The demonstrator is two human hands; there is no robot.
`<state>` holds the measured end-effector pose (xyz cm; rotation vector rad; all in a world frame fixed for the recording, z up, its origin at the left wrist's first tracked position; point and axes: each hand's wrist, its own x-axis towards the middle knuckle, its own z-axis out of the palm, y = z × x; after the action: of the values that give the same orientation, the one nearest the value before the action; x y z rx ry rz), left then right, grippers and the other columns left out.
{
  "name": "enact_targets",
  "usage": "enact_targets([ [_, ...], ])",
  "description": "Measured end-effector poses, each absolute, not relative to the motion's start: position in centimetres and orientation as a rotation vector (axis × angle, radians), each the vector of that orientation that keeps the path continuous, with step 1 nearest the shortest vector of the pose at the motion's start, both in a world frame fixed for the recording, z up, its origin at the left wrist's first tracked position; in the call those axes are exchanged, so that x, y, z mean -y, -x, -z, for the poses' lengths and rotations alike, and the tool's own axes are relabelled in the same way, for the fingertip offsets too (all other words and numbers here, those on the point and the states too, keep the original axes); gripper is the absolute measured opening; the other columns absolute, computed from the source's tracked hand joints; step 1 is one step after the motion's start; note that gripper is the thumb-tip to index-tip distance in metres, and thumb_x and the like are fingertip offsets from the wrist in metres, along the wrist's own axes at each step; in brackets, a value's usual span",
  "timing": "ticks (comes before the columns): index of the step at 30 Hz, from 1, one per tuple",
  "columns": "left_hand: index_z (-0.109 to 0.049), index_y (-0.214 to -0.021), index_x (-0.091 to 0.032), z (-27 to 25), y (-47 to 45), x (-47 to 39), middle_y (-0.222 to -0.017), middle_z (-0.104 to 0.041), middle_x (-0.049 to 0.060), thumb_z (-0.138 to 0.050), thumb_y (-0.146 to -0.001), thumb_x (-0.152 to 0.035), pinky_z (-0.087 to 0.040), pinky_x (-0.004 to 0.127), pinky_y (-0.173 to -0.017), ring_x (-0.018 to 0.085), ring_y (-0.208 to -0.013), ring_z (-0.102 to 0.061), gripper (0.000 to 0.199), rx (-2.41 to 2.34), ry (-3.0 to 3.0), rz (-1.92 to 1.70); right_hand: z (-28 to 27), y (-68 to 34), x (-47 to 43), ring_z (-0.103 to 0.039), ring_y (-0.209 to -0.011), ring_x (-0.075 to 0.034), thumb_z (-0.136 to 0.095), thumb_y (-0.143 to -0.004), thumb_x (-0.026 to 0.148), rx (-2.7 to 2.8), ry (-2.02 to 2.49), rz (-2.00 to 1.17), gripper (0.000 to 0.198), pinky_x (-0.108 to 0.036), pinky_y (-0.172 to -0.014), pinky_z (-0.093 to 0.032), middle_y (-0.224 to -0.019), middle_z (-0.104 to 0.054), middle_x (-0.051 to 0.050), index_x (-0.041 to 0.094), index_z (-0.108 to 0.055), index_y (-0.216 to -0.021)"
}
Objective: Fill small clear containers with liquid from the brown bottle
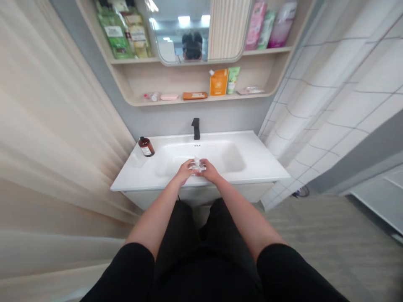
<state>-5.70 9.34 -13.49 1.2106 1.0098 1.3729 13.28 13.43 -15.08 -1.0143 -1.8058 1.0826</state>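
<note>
Over the front part of the white sink basin (231, 157), both hands hold a small clear, shiny object (197, 164). It looks like transparent plastic; its exact kind cannot be made out. My left hand (185, 170) grips its left side with curled fingers. On the opposite side, my right hand (209, 170) has its fingers closed round it too. Behind the hands, a black faucet (196, 129) rises from the basin's back edge. A brown bottle (146, 147) with a black cap stands on the left of the counter, beside a faint clear container (137, 159).
Above the sink hangs a wooden shelf unit (195, 100) with a mirror (176, 42). Its lower shelf bears an orange pouch (218, 82), a green tube (232, 79) and several small items. A beige curtain (63, 138) hangs left; a white tiled-pattern curtain (315, 96) hangs right.
</note>
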Motion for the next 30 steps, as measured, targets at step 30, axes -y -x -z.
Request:
enact_targets([
  [30,-0.065,-0.146,-0.026,11.8,6.0,-9.9,-0.119,-0.072,0.007,-0.087,-0.078,-0.041,-0.052,0.043,-0.109,0.024,-0.113,-0.068,0.073,-1.156,-1.341,-1.440,14.7,-13.5,-12.4,-0.066,-0.096,-0.024,-0.101,-0.059,0.043,1.831,1.012,-1.013,0.084,-0.042,-0.096,-0.055,-0.107,-0.069,-0.001,0.026,-0.063,-0.132],
])
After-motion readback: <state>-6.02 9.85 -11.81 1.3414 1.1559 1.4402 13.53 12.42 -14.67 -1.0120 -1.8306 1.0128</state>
